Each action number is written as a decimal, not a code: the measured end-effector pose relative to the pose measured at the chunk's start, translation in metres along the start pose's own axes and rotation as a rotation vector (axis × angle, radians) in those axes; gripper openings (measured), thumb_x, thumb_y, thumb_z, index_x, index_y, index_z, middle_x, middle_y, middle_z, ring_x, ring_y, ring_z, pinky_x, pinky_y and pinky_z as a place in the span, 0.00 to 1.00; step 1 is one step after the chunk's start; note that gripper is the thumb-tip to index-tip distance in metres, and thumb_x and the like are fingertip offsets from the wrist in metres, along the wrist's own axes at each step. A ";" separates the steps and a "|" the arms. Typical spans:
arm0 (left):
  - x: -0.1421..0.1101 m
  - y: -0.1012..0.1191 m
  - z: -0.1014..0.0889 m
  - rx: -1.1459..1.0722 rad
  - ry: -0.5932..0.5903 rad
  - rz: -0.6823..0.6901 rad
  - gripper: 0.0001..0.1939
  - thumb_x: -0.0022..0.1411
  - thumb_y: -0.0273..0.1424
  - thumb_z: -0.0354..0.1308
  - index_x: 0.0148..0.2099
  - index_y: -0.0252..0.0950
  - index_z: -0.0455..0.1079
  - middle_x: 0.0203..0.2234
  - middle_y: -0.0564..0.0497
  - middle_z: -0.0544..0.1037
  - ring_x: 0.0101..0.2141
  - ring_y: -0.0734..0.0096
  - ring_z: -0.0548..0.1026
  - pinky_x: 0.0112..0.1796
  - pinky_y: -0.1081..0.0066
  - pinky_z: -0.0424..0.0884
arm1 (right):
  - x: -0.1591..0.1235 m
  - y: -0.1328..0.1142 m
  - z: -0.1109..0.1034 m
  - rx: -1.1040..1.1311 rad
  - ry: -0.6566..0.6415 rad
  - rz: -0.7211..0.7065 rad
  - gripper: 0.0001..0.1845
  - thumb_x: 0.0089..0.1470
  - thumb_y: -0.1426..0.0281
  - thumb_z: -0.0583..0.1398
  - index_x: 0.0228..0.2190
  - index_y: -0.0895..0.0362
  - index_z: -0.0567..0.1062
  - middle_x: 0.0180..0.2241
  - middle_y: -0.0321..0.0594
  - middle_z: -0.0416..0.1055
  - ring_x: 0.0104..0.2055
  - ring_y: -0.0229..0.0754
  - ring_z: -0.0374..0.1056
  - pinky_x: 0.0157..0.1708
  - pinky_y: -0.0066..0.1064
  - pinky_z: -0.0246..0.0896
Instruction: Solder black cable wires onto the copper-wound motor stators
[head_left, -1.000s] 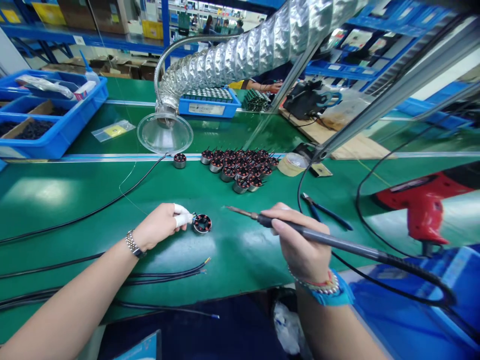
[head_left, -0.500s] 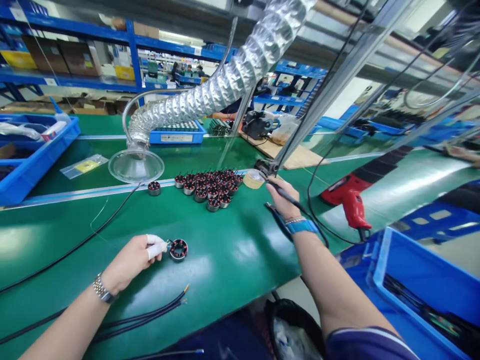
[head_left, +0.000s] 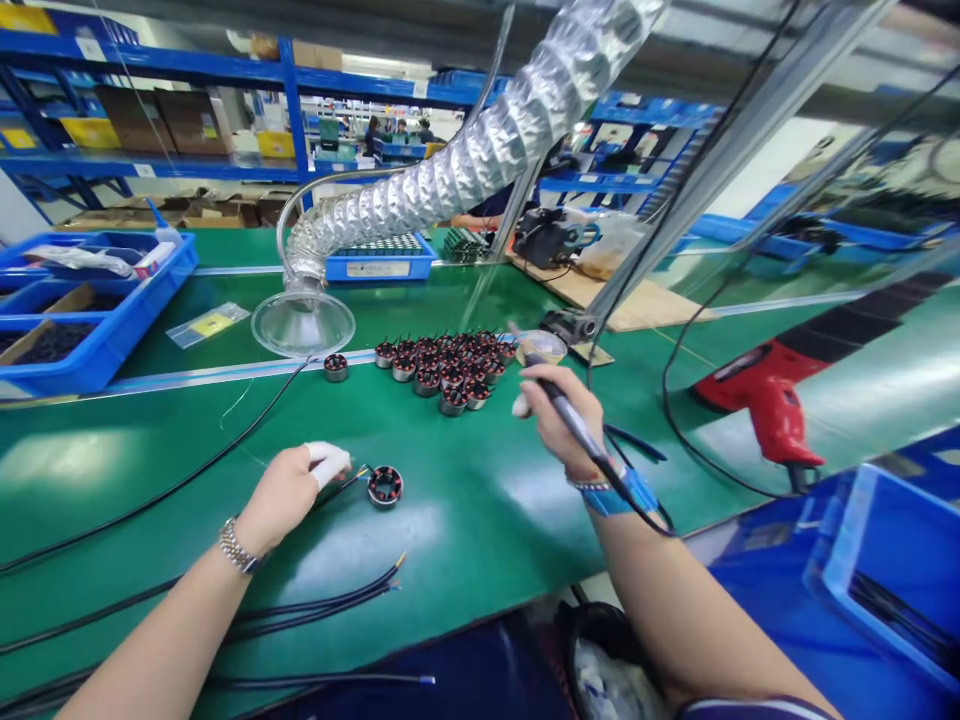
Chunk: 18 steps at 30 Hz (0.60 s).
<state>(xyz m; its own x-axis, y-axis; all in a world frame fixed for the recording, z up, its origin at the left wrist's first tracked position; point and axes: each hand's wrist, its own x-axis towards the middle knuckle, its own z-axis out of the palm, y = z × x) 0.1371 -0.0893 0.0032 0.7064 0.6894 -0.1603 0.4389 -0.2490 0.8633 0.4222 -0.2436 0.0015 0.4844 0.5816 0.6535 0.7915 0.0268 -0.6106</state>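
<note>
The right hand (head_left: 562,420) closes firmly around a soldering iron (head_left: 574,425). The left hand (head_left: 285,490) has wrapped fingers (head_left: 328,463) almost closed beside a thin wire (head_left: 352,482); I cannot tell if they hold it. The motor coil (head_left: 385,487) lies on the green bench (head_left: 480,540). A hot iron tip could burn skin or wire if moved carelessly.

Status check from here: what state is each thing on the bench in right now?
Left grip: fingers white-wrapped, curled near the wired motor stator.
Right grip: shut on the soldering iron, tip raised.
Wired motor stator: flat on the green bench.
Other stators: grouped, untouched.
Red heat gun: set down, unheld.
Blue-handled cutters: lying unheld.
</note>
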 end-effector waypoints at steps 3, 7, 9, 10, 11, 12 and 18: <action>0.000 -0.004 -0.007 0.017 0.206 -0.024 0.19 0.57 0.43 0.49 0.43 0.36 0.69 0.21 0.53 0.73 0.21 0.70 0.69 0.24 0.72 0.62 | -0.022 -0.046 0.029 0.072 -0.323 -0.174 0.05 0.53 0.69 0.57 0.35 0.54 0.68 0.28 0.35 0.72 0.26 0.34 0.68 0.29 0.25 0.65; -0.001 -0.008 -0.012 -0.103 0.259 0.054 0.20 0.57 0.39 0.48 0.50 0.36 0.66 0.25 0.53 0.72 0.26 0.70 0.71 0.32 0.69 0.67 | -0.045 -0.069 0.070 0.142 -0.568 -0.247 0.21 0.46 0.68 0.63 0.42 0.57 0.65 0.37 0.42 0.71 0.36 0.40 0.69 0.38 0.31 0.66; -0.002 -0.008 -0.012 -0.081 0.164 0.080 0.19 0.56 0.38 0.49 0.46 0.34 0.69 0.30 0.50 0.74 0.33 0.67 0.72 0.40 0.67 0.66 | -0.056 -0.069 0.084 0.180 -0.541 -0.249 0.25 0.44 0.69 0.64 0.44 0.57 0.62 0.42 0.46 0.69 0.42 0.43 0.67 0.43 0.34 0.64; -0.003 -0.007 -0.011 -0.045 0.101 0.087 0.19 0.55 0.38 0.51 0.46 0.34 0.69 0.33 0.48 0.74 0.36 0.66 0.71 0.42 0.66 0.65 | -0.061 -0.068 0.088 0.201 -0.506 -0.259 0.25 0.45 0.70 0.63 0.45 0.56 0.61 0.44 0.47 0.68 0.45 0.44 0.66 0.45 0.36 0.63; -0.004 -0.006 -0.009 0.006 0.046 0.098 0.20 0.54 0.38 0.53 0.47 0.34 0.68 0.35 0.48 0.73 0.37 0.65 0.71 0.43 0.66 0.64 | -0.065 -0.066 0.091 0.217 -0.468 -0.275 0.25 0.45 0.70 0.63 0.45 0.55 0.61 0.46 0.47 0.67 0.47 0.44 0.65 0.46 0.37 0.62; -0.005 -0.004 -0.007 0.066 0.003 0.117 0.21 0.53 0.39 0.54 0.48 0.34 0.67 0.36 0.47 0.73 0.38 0.65 0.70 0.43 0.65 0.64 | -0.070 -0.065 0.093 0.224 -0.435 -0.291 0.24 0.46 0.71 0.62 0.45 0.55 0.60 0.47 0.48 0.66 0.47 0.44 0.64 0.46 0.37 0.62; -0.005 0.000 0.006 0.382 -0.045 0.180 0.11 0.53 0.36 0.54 0.36 0.35 0.71 0.29 0.49 0.72 0.30 0.66 0.69 0.35 0.68 0.64 | -0.078 -0.061 0.097 0.066 -0.538 -0.487 0.12 0.53 0.74 0.55 0.41 0.54 0.63 0.31 0.41 0.70 0.32 0.41 0.65 0.38 0.38 0.62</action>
<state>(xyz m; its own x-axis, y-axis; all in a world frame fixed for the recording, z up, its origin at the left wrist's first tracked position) 0.1366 -0.0967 0.0009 0.8104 0.5837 -0.0510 0.4747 -0.6030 0.6411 0.2999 -0.2115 -0.0559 -0.1810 0.8101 0.5576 0.8382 0.4237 -0.3434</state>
